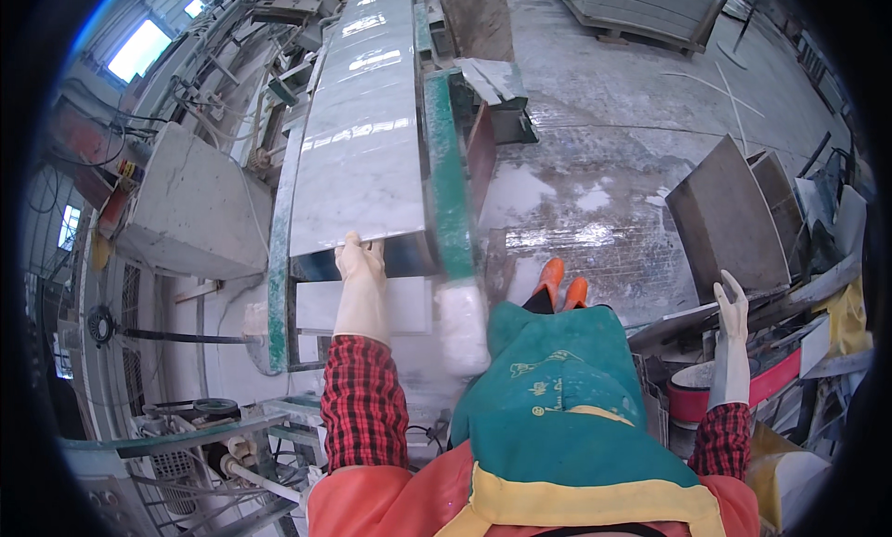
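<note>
The left hand point(360, 260), gloved, presses flat on the near end of the long marble slab point(362, 137), which runs straight away along the machine bed point(448, 175), while the right hand point(731, 307) hangs open and empty, well apart.

The slab point(358, 147) lay lengthwise on the machine bed point(448, 175), running away from the person, with rails along its left and right edges. The left hand point(360, 263) rested on the slab's near edge, fingers on top. Left of the bed stood a block point(190, 207), and nearer the person, lower left, machine parts and hoses point(209, 444). Right of the bed spread the wet floor point(595, 175), with the person's boots point(560, 281) on it just beyond the apron point(548, 398). The right hand point(732, 309) was raised far to the right, well apart from the slab, just before leaning panels point(729, 216). A tub point(692, 388) sat below that hand. Stacked slabs point(650, 3) lay at the far end.
</note>
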### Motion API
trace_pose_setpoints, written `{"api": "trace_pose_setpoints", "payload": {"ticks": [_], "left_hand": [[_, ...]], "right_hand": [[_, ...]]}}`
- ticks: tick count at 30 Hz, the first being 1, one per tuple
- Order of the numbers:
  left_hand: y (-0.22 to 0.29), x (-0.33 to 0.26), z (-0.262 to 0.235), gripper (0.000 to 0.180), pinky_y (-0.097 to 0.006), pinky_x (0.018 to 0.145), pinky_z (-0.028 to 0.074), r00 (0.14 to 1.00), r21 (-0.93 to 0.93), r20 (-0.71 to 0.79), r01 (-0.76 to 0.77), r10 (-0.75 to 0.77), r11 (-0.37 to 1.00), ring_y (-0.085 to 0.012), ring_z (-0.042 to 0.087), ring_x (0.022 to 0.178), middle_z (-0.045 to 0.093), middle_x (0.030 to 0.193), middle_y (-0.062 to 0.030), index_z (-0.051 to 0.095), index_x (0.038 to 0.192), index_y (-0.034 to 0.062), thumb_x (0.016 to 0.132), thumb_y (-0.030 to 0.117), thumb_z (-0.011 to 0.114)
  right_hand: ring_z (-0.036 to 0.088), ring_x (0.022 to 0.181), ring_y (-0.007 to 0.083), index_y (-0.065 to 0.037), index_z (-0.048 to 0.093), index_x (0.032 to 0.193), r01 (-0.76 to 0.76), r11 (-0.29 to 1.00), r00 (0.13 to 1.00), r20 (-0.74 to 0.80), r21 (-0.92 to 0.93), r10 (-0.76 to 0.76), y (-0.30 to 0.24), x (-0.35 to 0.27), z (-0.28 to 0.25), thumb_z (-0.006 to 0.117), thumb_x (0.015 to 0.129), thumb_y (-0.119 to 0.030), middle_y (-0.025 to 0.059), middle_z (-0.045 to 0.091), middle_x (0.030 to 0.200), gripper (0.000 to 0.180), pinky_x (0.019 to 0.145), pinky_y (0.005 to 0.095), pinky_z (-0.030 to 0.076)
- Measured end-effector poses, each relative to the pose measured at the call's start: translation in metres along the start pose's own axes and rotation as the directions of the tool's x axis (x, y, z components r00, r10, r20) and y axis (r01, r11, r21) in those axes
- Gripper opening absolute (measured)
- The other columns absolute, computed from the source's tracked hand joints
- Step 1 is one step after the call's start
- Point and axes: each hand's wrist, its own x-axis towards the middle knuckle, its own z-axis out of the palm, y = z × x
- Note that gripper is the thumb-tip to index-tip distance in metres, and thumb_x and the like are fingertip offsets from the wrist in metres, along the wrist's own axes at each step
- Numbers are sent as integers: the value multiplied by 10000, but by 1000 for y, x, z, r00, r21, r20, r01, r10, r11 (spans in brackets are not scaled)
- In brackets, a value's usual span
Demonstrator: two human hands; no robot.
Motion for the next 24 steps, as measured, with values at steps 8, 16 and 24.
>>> {"api": "trace_pose_setpoints", "payload": {"ticks": [8,16,24], "left_hand": [[39,15,-42,318,-379,832,584,985,436,21,143,-169,888,-266,626,1045,601,1123,-136,521,1206,-24,985,188,605],[64,-33,-25,449,-268,744,608,981,847,193,-158,-15,508,-178,695,842,683,1104,-110,535,1320,-25,1004,286,602],[-27,-99,49,464,-361,993,487,272,273,962,-961,33,-37,-323,635,1113,663,1170,-175,557,1345,48,906,99,697]], "right_hand": [[549,1290,256,-5,586,1360,-8,1000,1000,3,0,8,4,-9,-8,692,934,-180,171,599,1373,473,1095,352,406],[575,1241,224,6,590,1346,55,998,982,-184,18,-51,37,-19,-59,642,963,-111,144,625,1327,404,1066,329,432],[483,1309,373,9,518,1383,-230,575,792,-494,-786,-359,83,-14,-169,566,984,-317,221,537,1398,517,1114,437,364]]}}
